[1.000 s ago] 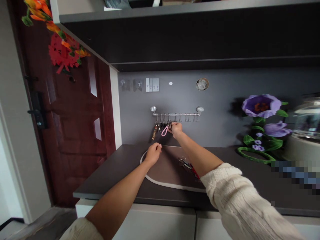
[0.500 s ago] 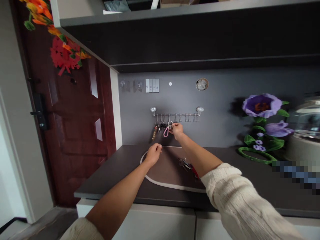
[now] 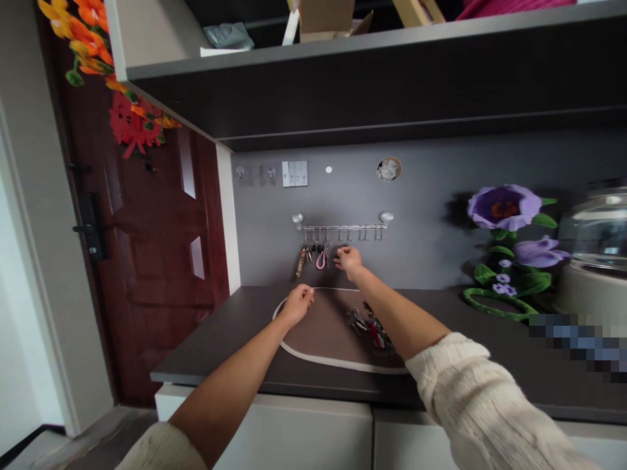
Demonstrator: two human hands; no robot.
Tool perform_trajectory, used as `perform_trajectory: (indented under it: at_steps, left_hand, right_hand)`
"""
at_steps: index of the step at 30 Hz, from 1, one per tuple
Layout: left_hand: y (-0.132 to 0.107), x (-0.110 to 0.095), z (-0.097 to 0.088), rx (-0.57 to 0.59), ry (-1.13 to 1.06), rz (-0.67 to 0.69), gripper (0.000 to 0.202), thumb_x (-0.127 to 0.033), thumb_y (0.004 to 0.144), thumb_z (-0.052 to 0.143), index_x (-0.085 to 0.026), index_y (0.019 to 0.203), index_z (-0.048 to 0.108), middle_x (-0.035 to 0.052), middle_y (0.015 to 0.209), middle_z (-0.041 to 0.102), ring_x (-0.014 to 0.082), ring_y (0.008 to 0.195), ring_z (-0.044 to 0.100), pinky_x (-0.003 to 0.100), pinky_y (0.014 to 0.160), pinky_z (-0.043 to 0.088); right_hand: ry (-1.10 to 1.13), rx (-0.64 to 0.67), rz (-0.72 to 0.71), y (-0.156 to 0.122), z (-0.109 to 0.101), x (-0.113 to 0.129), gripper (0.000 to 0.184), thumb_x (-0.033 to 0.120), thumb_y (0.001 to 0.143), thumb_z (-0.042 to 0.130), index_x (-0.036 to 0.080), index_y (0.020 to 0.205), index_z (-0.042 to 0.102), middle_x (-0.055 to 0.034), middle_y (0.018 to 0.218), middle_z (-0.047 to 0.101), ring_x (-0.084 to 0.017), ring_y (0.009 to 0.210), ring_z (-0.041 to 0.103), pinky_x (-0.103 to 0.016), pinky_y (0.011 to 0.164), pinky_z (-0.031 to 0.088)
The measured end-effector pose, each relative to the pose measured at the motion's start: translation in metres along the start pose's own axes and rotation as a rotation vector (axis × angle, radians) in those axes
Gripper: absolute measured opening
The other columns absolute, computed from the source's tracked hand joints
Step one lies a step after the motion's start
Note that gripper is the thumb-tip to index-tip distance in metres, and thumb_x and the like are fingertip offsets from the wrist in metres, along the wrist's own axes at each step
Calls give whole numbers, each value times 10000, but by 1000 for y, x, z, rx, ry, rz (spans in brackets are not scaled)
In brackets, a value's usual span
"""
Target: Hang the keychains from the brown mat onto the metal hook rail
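A clear hook rail [image 3: 343, 228] is fixed to the grey wall. On its left hooks hang several keys [image 3: 308, 252], a brown tag with lettering [image 3: 300, 262] and a pink strap loop [image 3: 321, 260]. Just right of the pink loop is my right hand [image 3: 349, 262], its fingers slightly apart and holding nothing visible. My left hand [image 3: 298, 305] hovers over the left part of the brown mat [image 3: 323, 333], fingers curled closed with nothing visible in them. More keys [image 3: 356, 320] and a red key bundle [image 3: 377, 333] lie on the mat, partly behind my right forearm.
A dark shelf [image 3: 367, 85] overhangs the counter [image 3: 220, 333]. Purple fabric flowers [image 3: 505, 207] and a glass-topped appliance [image 3: 595, 261] stand at the right. The dark red door [image 3: 161, 274] is on the left. Small adhesive hooks [image 3: 271, 172] hold to the wall.
My right hand has let go of the keys with the pink loop, which now hang from the rail, and sits slightly apart from them. My left hand stays closed over the mat.
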State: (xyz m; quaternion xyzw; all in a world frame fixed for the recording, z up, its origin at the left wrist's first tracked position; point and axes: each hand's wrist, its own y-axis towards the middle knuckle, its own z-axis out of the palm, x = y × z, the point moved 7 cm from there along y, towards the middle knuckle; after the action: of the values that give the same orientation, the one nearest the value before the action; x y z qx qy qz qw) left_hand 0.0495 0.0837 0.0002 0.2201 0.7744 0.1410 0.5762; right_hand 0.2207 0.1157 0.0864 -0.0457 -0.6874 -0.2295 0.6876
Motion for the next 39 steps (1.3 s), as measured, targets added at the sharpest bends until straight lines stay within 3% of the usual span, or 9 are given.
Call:
perform_trajectory:
  at_steps: [5, 10, 16, 24, 31, 39]
  left_hand:
    - [-3, 0, -2, -15, -11, -50, 163, -297, 757, 453, -143, 716, 486, -5, 633, 545, 74, 535, 494, 208, 571, 398]
    - [-4, 3, -4, -51, 41, -233, 58, -192, 710, 526, -139, 696, 511, -20, 575, 528, 63, 504, 471, 199, 560, 381]
    - [-5, -12, 14, -27, 53, -286, 18, -138, 678, 540, -138, 663, 530, -25, 563, 515, 63, 489, 441, 213, 567, 373]
    - [-25, -48, 51, 69, 4, -189, 99, -101, 688, 514, -130, 754, 581, -7, 617, 553, 78, 561, 457, 230, 630, 391]
    - [-29, -45, 62, 206, 38, -69, 202, -47, 682, 478, -120, 832, 592, 11, 752, 590, 87, 682, 496, 247, 740, 400]
    - [-28, -49, 66, 278, 176, 86, 172, -88, 668, 519, -114, 811, 612, 30, 783, 613, 115, 725, 522, 267, 760, 403]
  right_hand:
    - [30, 64, -8, -20, -11, 9, 36, 146, 758, 451, 165, 735, 472, 12, 702, 518, -49, 518, 528, -173, 481, 440]
    - [-8, 121, -53, -41, -27, 16, 52, 158, 756, 459, 151, 734, 506, -7, 702, 571, -47, 527, 512, -166, 503, 414]
    - [-118, 200, -98, -62, -45, 4, 59, 141, 734, 474, 135, 730, 533, -11, 663, 588, -62, 554, 517, -186, 561, 403]
    - [-450, 238, -309, -81, -62, -20, 76, 155, 696, 534, 154, 759, 577, -8, 709, 612, -94, 651, 538, -228, 689, 411]
    - [-806, 297, -488, -102, -58, -21, 162, 123, 735, 491, 178, 838, 603, -52, 847, 639, -138, 781, 566, -239, 743, 396]
    - [-984, 337, -507, -106, -51, -24, 179, 130, 747, 481, 174, 851, 620, -61, 885, 643, -159, 816, 561, -232, 735, 380]
